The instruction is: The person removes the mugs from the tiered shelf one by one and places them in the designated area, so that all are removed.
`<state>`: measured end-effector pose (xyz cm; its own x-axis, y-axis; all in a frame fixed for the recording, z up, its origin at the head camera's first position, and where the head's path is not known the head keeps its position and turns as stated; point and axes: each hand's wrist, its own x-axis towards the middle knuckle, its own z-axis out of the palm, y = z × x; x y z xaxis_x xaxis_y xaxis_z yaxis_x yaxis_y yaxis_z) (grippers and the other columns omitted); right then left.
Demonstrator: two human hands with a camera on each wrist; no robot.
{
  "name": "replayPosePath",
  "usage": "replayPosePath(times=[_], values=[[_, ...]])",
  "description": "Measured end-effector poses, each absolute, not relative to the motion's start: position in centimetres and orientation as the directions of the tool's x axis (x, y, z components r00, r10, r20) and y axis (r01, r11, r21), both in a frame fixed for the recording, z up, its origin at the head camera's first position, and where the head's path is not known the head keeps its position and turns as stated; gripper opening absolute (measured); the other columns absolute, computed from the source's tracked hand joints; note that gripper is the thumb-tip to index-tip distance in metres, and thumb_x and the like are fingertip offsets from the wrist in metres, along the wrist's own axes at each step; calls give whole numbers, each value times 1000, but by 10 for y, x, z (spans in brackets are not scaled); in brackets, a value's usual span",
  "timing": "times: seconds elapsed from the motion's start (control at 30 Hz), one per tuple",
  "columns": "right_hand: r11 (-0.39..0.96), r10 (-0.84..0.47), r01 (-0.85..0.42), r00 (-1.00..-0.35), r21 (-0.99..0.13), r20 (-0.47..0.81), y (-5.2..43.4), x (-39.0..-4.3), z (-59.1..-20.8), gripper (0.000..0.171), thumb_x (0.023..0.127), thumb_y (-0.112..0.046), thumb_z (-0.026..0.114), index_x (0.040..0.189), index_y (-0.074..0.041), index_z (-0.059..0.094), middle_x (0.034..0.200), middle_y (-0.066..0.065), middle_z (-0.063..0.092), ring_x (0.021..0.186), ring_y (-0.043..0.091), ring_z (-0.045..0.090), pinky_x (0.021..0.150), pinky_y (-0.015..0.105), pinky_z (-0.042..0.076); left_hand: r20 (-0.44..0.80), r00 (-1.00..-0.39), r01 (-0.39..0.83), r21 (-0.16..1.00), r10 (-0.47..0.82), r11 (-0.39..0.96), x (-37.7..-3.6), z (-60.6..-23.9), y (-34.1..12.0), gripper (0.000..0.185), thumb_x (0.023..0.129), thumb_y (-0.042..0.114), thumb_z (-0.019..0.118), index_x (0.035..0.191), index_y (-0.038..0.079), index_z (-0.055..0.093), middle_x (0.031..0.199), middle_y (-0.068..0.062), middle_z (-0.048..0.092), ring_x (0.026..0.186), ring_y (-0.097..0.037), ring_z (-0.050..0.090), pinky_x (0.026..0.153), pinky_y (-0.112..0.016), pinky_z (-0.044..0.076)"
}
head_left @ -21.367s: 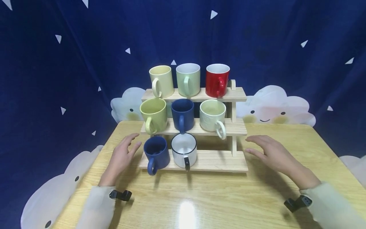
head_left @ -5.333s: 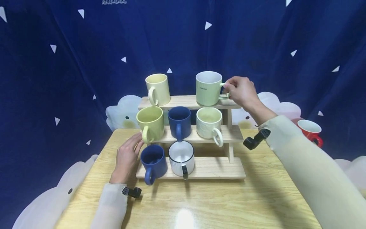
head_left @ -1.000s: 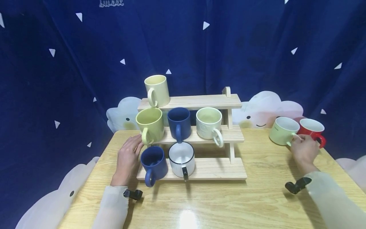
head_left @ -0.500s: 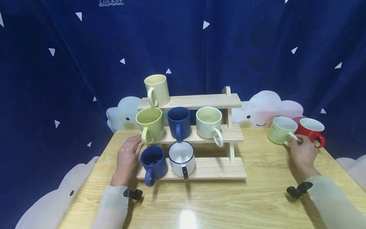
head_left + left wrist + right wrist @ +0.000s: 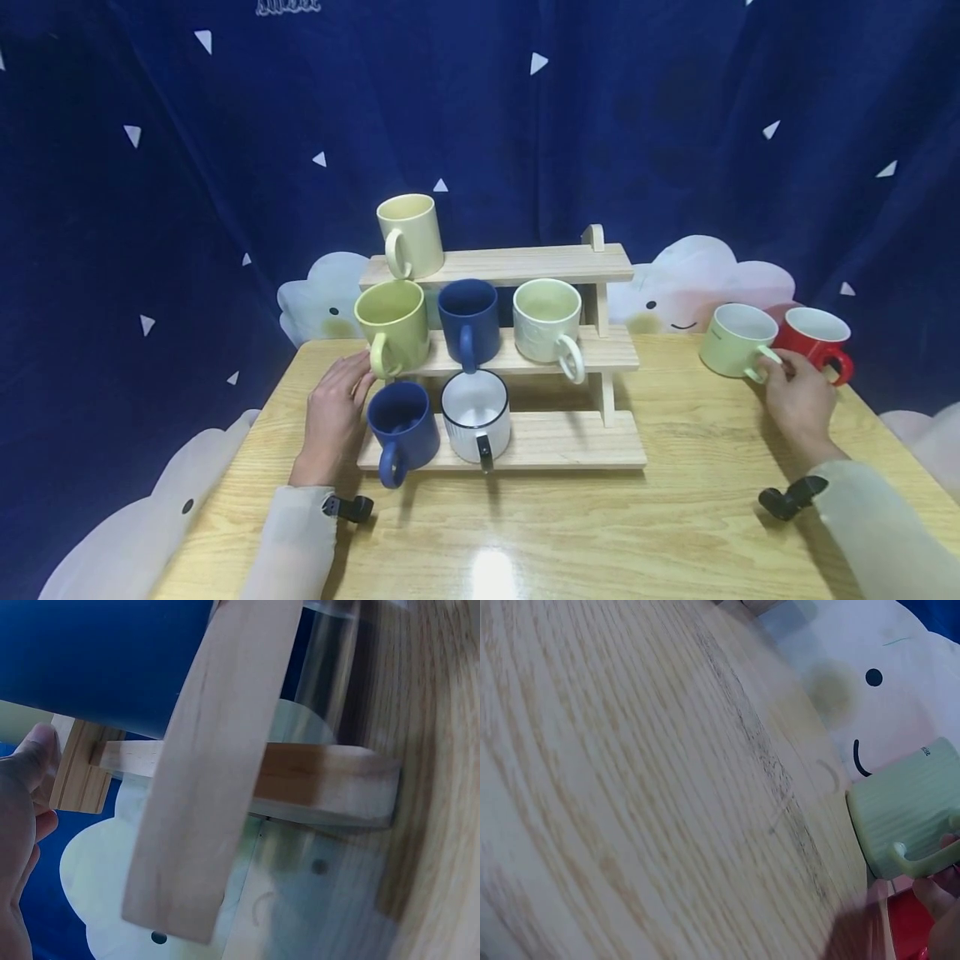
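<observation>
My right hand (image 5: 802, 404) holds the handle of a pale green ribbed mug (image 5: 729, 346), which stands upright on the table at the right; in the right wrist view, fingertips (image 5: 930, 892) are at the handle of the green mug (image 5: 907, 806). A red mug (image 5: 804, 337) is close behind that hand, its handle turned right. My left hand (image 5: 332, 417) grips the left end of the middle board of the wooden tiered shelf (image 5: 525, 265). In the left wrist view, the thumb (image 5: 37, 746) lies against that board's end (image 5: 82, 769).
A cream mug (image 5: 412, 233) stands on the top board. The middle board bears an olive mug (image 5: 397, 321), a navy mug (image 5: 472, 312) and a pale mug (image 5: 542, 325). Below are a blue mug (image 5: 408, 429) and a white black-rimmed mug (image 5: 468, 417). A blue curtain (image 5: 480, 100) hangs behind.
The red mug, then the pale green mug, went from the top board to the table's right side. Over the last second, the pale green mug shifted slightly left. The left hand came to the shelf.
</observation>
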<state>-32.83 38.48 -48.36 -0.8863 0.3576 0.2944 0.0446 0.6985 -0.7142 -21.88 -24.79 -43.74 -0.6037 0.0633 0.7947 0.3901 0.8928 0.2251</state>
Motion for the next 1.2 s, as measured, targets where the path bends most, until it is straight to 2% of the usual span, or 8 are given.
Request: replayPosePath(times=[0.27, 0.57, 0.93, 1.1, 1.2], values=[[698, 354, 74, -900, -712, 253, 384, -326, -480, 52, 103, -36, 47, 135, 6, 52, 123, 31, 59, 115, 47, 50, 98, 62, 34, 795, -603, 392, 230, 60, 891, -219, -437, -248, 26, 88, 10, 72, 113, 4, 71, 121, -11, 68, 111, -29, 64, 111, -41, 39], [734, 295, 47, -921, -677, 256, 390, -321, -480, 56, 102, -38, 49, 133, 9, 50, 121, 34, 58, 113, 52, 48, 93, 65, 33, 789, -613, 378, 245, 43, 893, -218, -440, -248, 27, 89, 11, 71, 116, 5, 71, 122, -11, 67, 112, -29, 63, 109, -45, 41], [760, 262, -1, -915, -650, 307, 390, -321, -473, 52, 101, -37, 52, 126, 9, 55, 113, 33, 62, 104, 50, 53, 86, 63, 37, 788, -614, 384, 240, 53, 891, -223, -433, -249, 28, 90, 11, 70, 118, 6, 70, 124, -10, 67, 114, -27, 63, 111, -42, 39], [762, 246, -8, -921, -647, 301, 392, -320, -473, 56, 102, -40, 50, 129, 9, 52, 116, 34, 60, 105, 51, 52, 84, 63, 38, 777, -627, 380, 256, 45, 889, -221, -435, -248, 28, 89, 12, 71, 117, 7, 71, 123, -9, 67, 114, -28, 63, 110, -42, 39], [776, 252, -22, -906, -630, 341, 392, -318, -470, 54, 102, -38, 50, 129, 9, 53, 116, 34, 60, 106, 52, 53, 84, 64, 39, 775, -630, 379, 256, 45, 889, -219, -437, -248, 28, 90, 13, 70, 117, 7, 71, 123, -9, 67, 114, -29, 62, 110, -43, 40]])
